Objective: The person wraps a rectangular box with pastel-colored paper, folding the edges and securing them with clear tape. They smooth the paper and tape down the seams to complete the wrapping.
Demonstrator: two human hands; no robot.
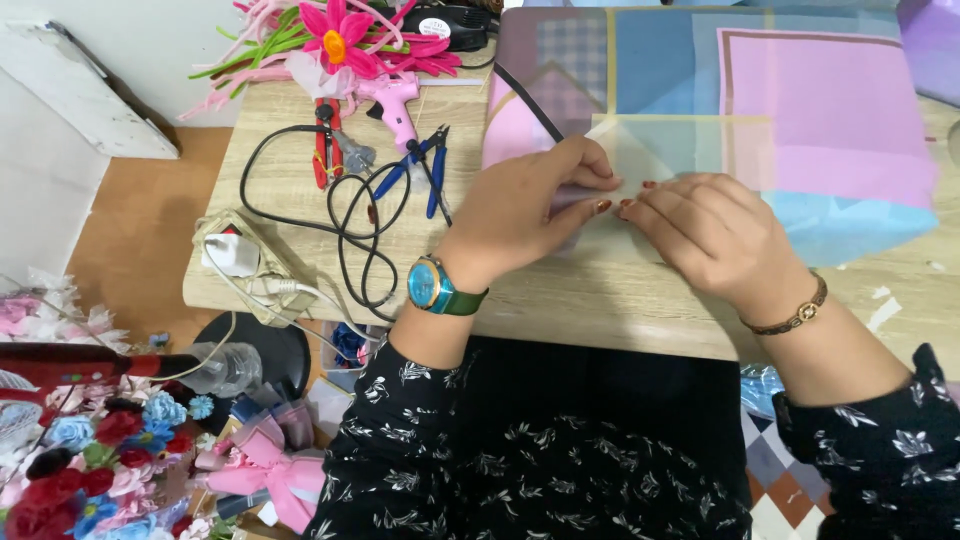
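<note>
Wooden table (560,300) — light grain, occupying the centre of the view, seen from above.

Patterned sheets (820,110) — large squares in pink, blue and mauve, spread over the table's far right portion.

Left hand (530,215) — turquoise-faced watch on a green strap at the wrist; palm down, fingers curled and pressed onto a small pale translucent sheet (650,150), thumb and forefinger pinching its near edge.

Right hand (715,235) — chain bracelet at the wrist; likewise palm down, fingers bent, fingertips meeting those of the left hand on the same sheet's near edge. The sheet lies flat on the table, just at the edge of the patterned squares, near the table's middle.

Black cable (350,215) — looped on the table left of the hands.

Power strip (245,265) — pale, at the table's near left corner, with a white plug fitted.

Pink glue gun (395,105) — lying at the far side, beside the artificial flowers (335,40).

Red-handled pliers (325,150) — left of the glue gun.

Blue-handled pliers (425,165) — just left of the left hand, apart from it.
</note>
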